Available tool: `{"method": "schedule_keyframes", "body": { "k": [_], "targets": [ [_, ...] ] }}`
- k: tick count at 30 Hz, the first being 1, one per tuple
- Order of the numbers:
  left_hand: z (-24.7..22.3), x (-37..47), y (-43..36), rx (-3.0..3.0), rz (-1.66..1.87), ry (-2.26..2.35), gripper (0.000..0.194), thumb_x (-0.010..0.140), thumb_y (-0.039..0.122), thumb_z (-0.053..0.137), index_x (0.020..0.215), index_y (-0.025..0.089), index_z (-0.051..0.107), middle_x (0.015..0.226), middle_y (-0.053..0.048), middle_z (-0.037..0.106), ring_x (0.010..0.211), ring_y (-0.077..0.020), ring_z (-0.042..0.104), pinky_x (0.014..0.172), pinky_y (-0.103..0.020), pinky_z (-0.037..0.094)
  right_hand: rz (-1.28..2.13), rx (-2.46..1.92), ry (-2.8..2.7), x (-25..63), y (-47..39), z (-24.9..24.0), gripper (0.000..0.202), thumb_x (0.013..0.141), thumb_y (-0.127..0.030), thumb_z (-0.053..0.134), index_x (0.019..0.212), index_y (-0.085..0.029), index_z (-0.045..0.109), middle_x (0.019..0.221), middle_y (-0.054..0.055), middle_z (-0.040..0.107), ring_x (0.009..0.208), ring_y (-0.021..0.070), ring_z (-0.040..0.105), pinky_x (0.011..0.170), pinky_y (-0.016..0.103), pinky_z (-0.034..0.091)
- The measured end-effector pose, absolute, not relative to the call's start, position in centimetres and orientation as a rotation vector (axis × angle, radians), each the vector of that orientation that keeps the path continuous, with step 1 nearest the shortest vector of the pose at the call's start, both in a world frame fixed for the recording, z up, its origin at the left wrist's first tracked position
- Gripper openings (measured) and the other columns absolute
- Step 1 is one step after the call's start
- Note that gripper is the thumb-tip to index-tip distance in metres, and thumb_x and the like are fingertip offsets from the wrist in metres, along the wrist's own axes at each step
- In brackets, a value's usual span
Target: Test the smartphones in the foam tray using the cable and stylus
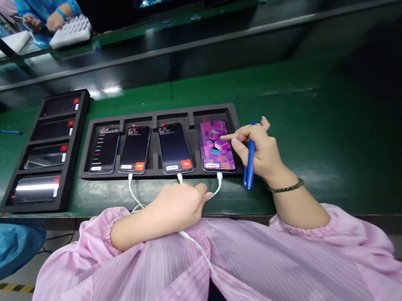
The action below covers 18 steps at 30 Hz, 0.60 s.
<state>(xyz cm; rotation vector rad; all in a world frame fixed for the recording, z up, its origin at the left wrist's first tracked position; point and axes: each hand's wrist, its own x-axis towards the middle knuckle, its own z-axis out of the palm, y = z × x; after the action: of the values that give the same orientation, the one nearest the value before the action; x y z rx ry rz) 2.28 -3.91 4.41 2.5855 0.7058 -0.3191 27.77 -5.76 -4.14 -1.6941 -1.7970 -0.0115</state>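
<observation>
Four dark-rimmed rectangular glass phones (175,147) line up inside a long black foam tray (154,153), right of another oblong black foam tray (77,143), both on the green counter (314,116)!

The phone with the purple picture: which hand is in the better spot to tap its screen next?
Probably the right hand: its pointing finger is already at the purple phone screen, though that hand also holds a blue pen. The left hand is lower, by the white cable.

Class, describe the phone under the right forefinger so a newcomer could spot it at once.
On the green table, find the black tray beside the right hand. Take its rightmost phone, with a white cable at the near end. Its screen glows purple, while its three neighbours show mostly dark screens.
</observation>
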Motion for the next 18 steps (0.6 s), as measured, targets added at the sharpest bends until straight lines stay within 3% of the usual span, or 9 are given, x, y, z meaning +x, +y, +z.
{"method": "schedule_keyframes", "body": {
  "k": [11, 18],
  "targets": [
    [4.2, 6.0, -4.4, 2.673, -0.466, 0.684, 0.026, 0.094, 0.012, 0.049, 0.116, 0.012, 0.062, 0.085, -0.014, 0.075, 0.083, -0.0316, 0.076, 0.067, -0.039, 0.059, 0.061, -1.673, -1.615, 27.1, -5.0, -5.1, 0.031, 0.097, -0.054, 0.044, 0.091, -0.025, 0.041, 0.106, 0.010, 0.074, 0.103, 0.0304, 0.065, 0.112, 0.070, 0.020],
    [4.0, 5.7, -4.0, 2.643, -0.465, 0.716, 0.027, 0.101, 0.017, 0.040, 0.115, 0.012, 0.063, 0.090, -0.015, 0.076, 0.085, -0.0317, 0.076, 0.067, -0.040, 0.059, 0.079, -1.676, -1.623, 27.0, -4.9, -4.8, 0.029, 0.095, -0.054, 0.046, 0.090, -0.025, 0.042, 0.104, 0.009, 0.073, 0.099, 0.0299, 0.063, 0.114, 0.070, 0.017]
  ]
}}
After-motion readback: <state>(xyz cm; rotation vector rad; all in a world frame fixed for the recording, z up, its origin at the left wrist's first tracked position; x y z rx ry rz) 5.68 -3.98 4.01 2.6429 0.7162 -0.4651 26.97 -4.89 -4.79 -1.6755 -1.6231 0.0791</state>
